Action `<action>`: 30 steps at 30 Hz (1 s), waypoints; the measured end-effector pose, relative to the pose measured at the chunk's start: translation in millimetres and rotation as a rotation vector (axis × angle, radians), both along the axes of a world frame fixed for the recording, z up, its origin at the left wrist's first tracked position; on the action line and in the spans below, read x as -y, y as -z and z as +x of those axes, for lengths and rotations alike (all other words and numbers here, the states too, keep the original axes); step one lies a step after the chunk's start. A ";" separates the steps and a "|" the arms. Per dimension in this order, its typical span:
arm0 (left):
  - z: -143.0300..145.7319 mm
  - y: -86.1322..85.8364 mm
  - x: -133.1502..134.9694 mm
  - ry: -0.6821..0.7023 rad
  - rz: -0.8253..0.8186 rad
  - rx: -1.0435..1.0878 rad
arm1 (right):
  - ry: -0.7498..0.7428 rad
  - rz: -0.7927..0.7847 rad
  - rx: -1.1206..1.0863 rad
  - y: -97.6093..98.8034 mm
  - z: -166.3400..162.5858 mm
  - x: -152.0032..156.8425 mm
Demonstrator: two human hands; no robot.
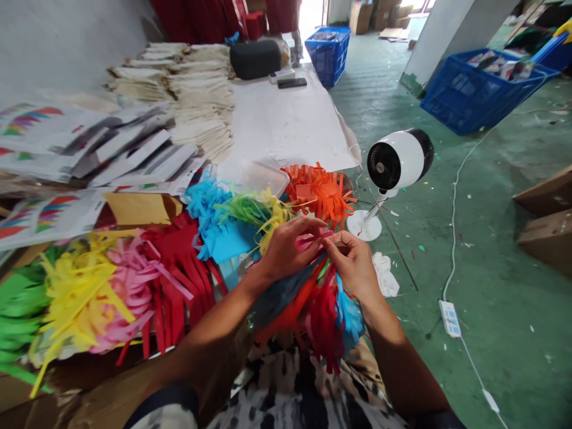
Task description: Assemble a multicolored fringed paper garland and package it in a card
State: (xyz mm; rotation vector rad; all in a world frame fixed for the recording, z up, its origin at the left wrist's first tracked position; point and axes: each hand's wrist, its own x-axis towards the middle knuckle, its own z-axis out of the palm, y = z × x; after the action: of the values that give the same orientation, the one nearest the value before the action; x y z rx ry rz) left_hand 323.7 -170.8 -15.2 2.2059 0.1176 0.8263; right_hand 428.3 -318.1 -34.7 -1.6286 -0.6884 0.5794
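Observation:
My left hand (288,250) and my right hand (357,268) meet above my lap, thumbs and fingertips pinched together. Between them is a pink paper tassel (308,238), mostly covered by the fingers. Red fringed tassels (324,316) and a blue fringed tassel (351,313) hang below the hands over my lap. Just beyond lie a yellow fringed tassel (274,214), a green one (243,207) and an orange fringed pile (319,190). Light blue fringed paper (208,199) is left of these. What exactly the fingertips grip is partly hidden.
At left lie green (22,298), yellow (78,292), pink (134,286) and red (179,274) fringed paper piles. Printed packages (147,155) are stacked behind. A white fan (400,159) stands right of the table; blue crates (328,56) and a power strip (449,319) are on the floor.

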 end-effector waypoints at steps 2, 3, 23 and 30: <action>-0.5 -1.8 -0.3 0.018 -0.036 -0.015 | -0.013 0.015 -0.010 -0.5 -0.2 -0.5; -0.5 -2.4 -0.5 0.023 -0.046 -0.016 | -0.017 0.019 -0.007 -0.9 -0.4 -0.8; 2.6 5.7 0.1 0.022 -0.269 -0.028 | -0.016 0.057 -0.067 2.7 -3.2 0.2; -0.4 1.9 3.2 0.061 -0.515 -0.059 | 0.029 0.079 -0.079 -0.7 -3.7 0.3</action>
State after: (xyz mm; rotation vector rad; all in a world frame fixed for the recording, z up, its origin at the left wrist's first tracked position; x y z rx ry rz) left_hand 323.4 -174.1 -17.1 1.7378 0.2598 0.6140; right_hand 424.7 -318.5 -34.0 -1.5313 -0.6213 0.5857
